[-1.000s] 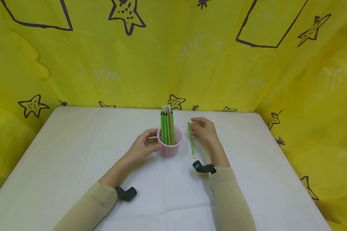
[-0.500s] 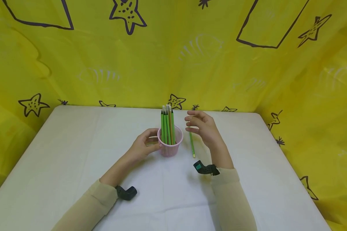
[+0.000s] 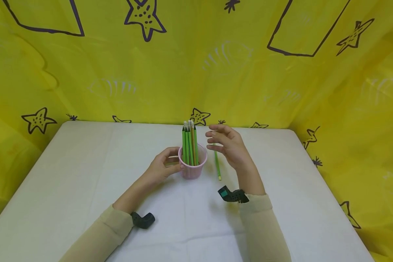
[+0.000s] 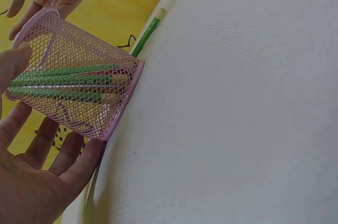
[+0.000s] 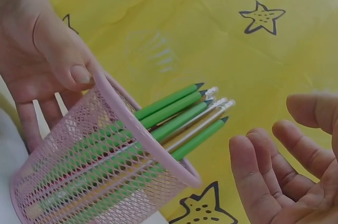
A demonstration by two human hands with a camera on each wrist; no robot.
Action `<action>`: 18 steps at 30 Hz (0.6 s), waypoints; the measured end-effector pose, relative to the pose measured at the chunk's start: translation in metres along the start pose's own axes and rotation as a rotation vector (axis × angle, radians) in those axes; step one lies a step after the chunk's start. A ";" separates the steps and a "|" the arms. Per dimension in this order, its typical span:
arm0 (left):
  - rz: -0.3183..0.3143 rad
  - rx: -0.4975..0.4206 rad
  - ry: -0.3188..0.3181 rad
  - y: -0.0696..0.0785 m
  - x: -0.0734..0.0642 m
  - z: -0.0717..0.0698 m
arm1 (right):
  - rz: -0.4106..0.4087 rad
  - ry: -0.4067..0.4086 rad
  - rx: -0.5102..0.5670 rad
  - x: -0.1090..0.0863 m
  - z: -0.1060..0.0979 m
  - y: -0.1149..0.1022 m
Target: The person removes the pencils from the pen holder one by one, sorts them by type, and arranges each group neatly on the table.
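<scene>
A pink mesh pencil cup [image 3: 192,172] stands upright on the white table, with several green pencils [image 3: 187,147] in it, dark points up. Slim sticks with whitish tips [image 5: 224,105] stand among them in the right wrist view. My left hand [image 3: 158,165] holds the cup from its left side, thumb near the rim and fingers round the mesh. To the right of the cup, one green pencil [image 3: 218,167] lies on the table, partly hidden under my right hand [image 3: 234,149]. That hand hovers with loosely bent, spread fingers and nothing between them.
The white tabletop [image 3: 150,233] spreads around the cup. Behind its far edge hangs a yellow sheet [image 3: 170,72] printed with starfish and fish. A dark wrist camera [image 3: 143,220] sits on the left wrist, and another wrist camera [image 3: 232,194] on the right.
My right hand has lifted off the loose green pencil, its fingers spreading and shifting slightly left toward the cup. The pencil stays on the table. My left hand and the cup have not moved.
</scene>
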State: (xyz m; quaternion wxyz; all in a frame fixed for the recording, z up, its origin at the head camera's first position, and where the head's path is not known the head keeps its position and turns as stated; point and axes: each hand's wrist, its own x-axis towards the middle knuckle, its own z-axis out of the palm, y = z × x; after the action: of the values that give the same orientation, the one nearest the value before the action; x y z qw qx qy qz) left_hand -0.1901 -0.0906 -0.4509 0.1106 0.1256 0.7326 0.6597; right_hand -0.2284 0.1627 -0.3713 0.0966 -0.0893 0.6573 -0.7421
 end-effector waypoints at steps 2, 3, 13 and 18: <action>0.001 0.002 0.002 0.000 0.000 0.000 | 0.005 -0.007 0.004 0.001 0.002 0.001; 0.001 0.002 0.003 0.000 0.000 0.000 | 0.007 -0.011 0.005 0.002 0.004 0.002; 0.018 -0.005 -0.010 -0.002 0.001 0.001 | -0.069 0.127 -0.012 0.006 0.021 0.015; 0.020 -0.001 -0.008 -0.002 0.000 0.001 | -0.115 0.188 -0.076 0.010 0.029 0.021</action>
State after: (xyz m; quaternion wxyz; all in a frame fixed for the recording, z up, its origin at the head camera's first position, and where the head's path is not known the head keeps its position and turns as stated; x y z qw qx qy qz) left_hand -0.1897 -0.0901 -0.4528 0.1070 0.1357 0.7305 0.6607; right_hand -0.2299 0.1294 -0.3885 -0.0116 -0.0603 0.6848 -0.7262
